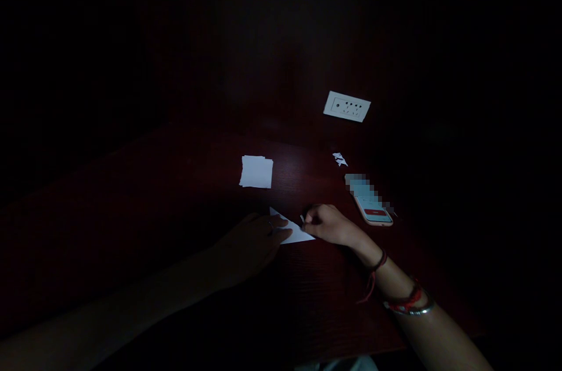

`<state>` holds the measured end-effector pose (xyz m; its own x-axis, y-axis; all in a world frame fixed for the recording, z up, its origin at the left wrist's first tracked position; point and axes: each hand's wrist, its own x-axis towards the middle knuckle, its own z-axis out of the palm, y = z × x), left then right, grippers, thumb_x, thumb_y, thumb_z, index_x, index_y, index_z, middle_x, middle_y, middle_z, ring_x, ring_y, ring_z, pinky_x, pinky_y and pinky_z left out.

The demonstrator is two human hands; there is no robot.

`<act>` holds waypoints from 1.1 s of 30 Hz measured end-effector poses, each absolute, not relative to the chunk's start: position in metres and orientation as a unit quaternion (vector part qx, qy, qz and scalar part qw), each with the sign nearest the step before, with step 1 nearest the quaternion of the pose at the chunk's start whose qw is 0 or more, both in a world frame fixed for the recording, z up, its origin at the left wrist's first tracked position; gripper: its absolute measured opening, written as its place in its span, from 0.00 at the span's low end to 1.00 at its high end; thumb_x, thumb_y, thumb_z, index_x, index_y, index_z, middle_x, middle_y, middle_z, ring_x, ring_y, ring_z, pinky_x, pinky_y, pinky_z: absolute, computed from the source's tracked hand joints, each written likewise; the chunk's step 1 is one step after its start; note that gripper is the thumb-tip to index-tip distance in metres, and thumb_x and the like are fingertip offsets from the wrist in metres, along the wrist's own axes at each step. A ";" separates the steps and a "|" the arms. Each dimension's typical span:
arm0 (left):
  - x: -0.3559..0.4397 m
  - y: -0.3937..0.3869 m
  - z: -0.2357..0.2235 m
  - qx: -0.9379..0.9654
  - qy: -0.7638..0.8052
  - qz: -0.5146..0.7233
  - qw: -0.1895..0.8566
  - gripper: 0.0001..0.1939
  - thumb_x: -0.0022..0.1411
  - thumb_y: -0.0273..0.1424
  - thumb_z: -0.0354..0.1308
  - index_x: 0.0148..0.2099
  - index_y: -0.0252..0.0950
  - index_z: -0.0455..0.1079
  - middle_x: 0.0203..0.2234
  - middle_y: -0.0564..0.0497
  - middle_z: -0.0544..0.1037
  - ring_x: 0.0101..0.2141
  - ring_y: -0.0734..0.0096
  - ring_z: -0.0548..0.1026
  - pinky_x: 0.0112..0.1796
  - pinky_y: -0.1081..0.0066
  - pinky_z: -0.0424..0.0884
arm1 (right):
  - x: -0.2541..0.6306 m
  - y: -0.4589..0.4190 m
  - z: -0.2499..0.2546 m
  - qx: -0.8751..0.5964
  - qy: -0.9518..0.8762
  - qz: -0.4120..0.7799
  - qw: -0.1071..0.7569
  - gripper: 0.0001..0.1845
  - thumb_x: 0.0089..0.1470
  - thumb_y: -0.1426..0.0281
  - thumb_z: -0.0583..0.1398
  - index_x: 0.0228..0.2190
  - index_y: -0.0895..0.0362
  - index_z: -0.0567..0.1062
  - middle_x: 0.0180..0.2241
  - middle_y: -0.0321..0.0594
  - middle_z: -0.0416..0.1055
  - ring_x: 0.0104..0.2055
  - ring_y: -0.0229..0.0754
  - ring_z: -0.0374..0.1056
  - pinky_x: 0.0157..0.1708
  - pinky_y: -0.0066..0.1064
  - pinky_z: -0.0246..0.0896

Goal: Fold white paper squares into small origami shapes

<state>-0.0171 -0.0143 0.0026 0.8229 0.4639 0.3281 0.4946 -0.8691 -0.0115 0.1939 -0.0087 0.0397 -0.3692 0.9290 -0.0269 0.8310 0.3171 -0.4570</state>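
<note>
White paper triangle beneath the half-open left hand, edge at the right hand, pinched on a pale sliver

Paper under left hand: plain white. Strip at right hand: white. Sheets beyond left hand: plain white, bluish cast. Scraps beyond right hand: white. Phone, right of right hand: pale blue-green screen, red band, pinkish edge. Socket, beyond both hands: white, black holes. Table beneath hands: dark red, faint grain. Cords behind right hand: red. Bangle beside them: silver.
</note>
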 end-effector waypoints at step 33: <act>-0.019 -0.011 -0.003 -0.953 -0.245 -0.171 0.055 0.17 0.60 0.27 0.43 0.52 0.39 0.57 0.49 0.50 0.62 0.48 0.64 0.61 0.44 0.63 0.55 | 0.203 -0.013 0.041 -0.564 -0.796 0.202 0.084 0.07 0.42 0.70 0.54 0.23 0.60 0.72 0.22 0.35 0.68 0.25 0.33 0.61 0.25 0.22 0.51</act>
